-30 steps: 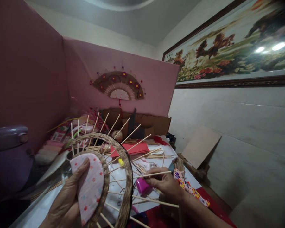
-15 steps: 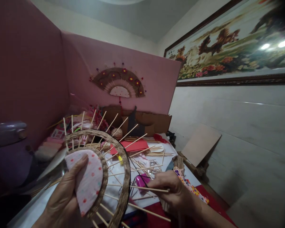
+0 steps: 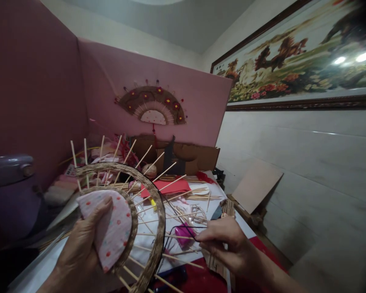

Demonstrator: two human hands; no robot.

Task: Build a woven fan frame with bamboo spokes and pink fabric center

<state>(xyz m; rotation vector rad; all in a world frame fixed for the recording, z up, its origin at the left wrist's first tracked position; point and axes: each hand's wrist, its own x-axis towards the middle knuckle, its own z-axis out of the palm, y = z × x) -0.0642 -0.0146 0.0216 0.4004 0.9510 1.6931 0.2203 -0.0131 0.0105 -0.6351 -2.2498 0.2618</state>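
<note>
My left hand (image 3: 82, 240) grips a half-round fan frame by its centre, a white cloth half-disc (image 3: 116, 232) with red dots, thumb lying on top. Thin wooden sticks fan out from it through a woven brown band (image 3: 160, 211) edged with dark cord. My right hand (image 3: 225, 244) is pinched shut on the black cord (image 3: 183, 226), which runs from the band's outer edge across to the fingers. One stick tip ends close to these fingertips. Below the cord, a magenta object (image 3: 184, 236) lies on the white table; what it is I cannot make out.
A finished fan (image 3: 155, 106) with flowers hangs on the pink panel (image 3: 198, 97). Red paper (image 3: 173, 187), loose sticks (image 3: 201, 197) and a ball of twine (image 3: 149, 171) lie behind the frame. A cardboard piece (image 3: 198, 158) stands at the back; a purple bin (image 3: 10, 203) is at left.
My left hand and the fan frame have shifted slightly left and tilted. My right hand has moved a little right, with the black cord drawn out and its fingertips now off the stick.
</note>
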